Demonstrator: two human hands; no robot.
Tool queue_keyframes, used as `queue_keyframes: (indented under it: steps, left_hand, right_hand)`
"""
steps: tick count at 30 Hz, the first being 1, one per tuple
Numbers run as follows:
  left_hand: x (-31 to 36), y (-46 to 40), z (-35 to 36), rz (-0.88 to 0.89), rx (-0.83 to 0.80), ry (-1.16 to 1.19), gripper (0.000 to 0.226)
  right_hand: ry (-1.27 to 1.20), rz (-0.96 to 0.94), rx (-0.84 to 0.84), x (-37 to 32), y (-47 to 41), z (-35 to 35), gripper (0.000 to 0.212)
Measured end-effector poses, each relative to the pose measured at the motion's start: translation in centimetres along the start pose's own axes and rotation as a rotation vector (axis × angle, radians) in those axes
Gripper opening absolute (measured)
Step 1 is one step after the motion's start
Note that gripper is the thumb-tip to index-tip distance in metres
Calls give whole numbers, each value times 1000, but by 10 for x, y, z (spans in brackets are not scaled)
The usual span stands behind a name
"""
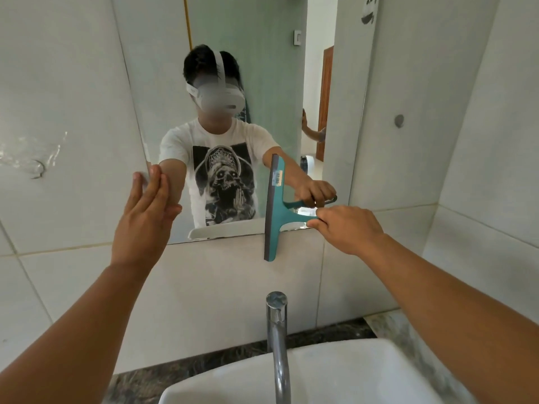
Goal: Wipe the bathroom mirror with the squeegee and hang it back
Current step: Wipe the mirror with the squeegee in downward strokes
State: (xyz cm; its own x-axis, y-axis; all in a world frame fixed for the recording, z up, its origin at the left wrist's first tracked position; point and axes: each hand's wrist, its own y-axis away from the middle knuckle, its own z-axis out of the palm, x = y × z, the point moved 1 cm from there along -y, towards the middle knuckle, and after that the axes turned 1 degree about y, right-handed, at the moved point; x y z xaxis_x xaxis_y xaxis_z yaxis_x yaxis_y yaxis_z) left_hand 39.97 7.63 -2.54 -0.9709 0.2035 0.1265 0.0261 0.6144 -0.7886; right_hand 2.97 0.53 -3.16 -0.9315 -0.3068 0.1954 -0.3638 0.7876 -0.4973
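A: Where is the squeegee (274, 208) at this moment?

B: Against the lower right part of the mirror (262, 83), blade upright. Its dark rubber edge faces left and the teal head runs top to bottom, with the lower end reaching past the mirror's bottom edge onto the white wall tile (221, 275) below.

A: And who has hold of it?

B: The right hand (347, 228). Its fingers are closed round the teal handle, which sticks out to the right from the middle of the head. The handle's end is hidden inside the fist.

A: What about the other hand?

B: The left hand (143, 217) is flat and spread, fingers pointing up, laid at the mirror's left edge where glass meets tile. It grasps nothing; the palm side is turned away, so I cannot tell how firmly it presses.

A: Anything on the squeegee itself?

B: A small label with a barcode near the top of the head; the print is too small to read.

A: What lies below?

B: A chrome tap (278, 339) rises between the two forearms, and under it the white basin (350, 374) sits on a dark speckled counter (180, 371). On the tile to the right of the mirror there is a small round metal hook (399, 121), well apart from the squeegee
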Motion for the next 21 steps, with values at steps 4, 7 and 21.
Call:
queue_keyframes:
  steps: [4, 7, 21]
  left_hand:
    - [1, 0, -2, -25, 5, 12, 64]
    - [2, 0, -2, -26, -1, 11, 65]
    - [1, 0, 0, -46, 23, 36, 61]
  right_hand:
    - [-23, -23, 12, 6, -4, 2, 49]
    - [-29, -46, 44, 10, -6, 3, 47]
    - [-89, 19, 72, 39, 6, 20, 45]
